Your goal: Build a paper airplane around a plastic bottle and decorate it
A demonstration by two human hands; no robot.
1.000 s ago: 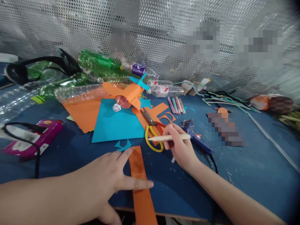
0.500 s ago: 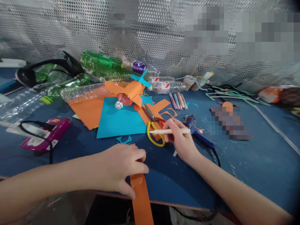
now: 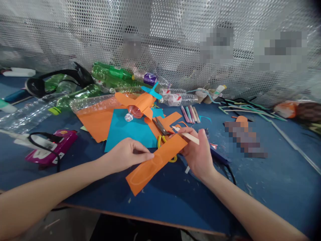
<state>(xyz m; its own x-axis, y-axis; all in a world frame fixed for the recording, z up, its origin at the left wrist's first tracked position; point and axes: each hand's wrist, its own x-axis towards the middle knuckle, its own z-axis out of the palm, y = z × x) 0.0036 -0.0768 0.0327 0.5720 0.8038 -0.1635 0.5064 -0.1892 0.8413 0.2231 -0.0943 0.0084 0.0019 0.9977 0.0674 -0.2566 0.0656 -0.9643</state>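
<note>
An orange paper strip (image 3: 150,169) with a pale drawn oval outline is held tilted above the table's front part. My left hand (image 3: 130,154) pinches its upper left edge between thumb and fingers. At its far right end is my right hand (image 3: 197,152), with a cream-coloured marker (image 3: 190,138) lying across the fingers and the strip's end against them. Behind the strip lie scissors (image 3: 160,126) with yellow and red handles, partly covered. A blue paper sheet (image 3: 127,130) is beneath an orange paper-covered bottle plane (image 3: 141,103) with a blue propeller shape.
Green and clear bottles (image 3: 111,72) line the back by a perforated metal screen (image 3: 175,20). Several markers (image 3: 190,114) lie right of centre. A magenta box (image 3: 54,147) with a black cable is at left, a blue glue gun (image 3: 219,156) at right, and thin strips (image 3: 250,108) behind.
The orange strip has been lifted from the table's front edge and turned diagonally. My left hand now pinches it. My right hand has turned palm up, with the marker still in it, and meets the strip's end.
</note>
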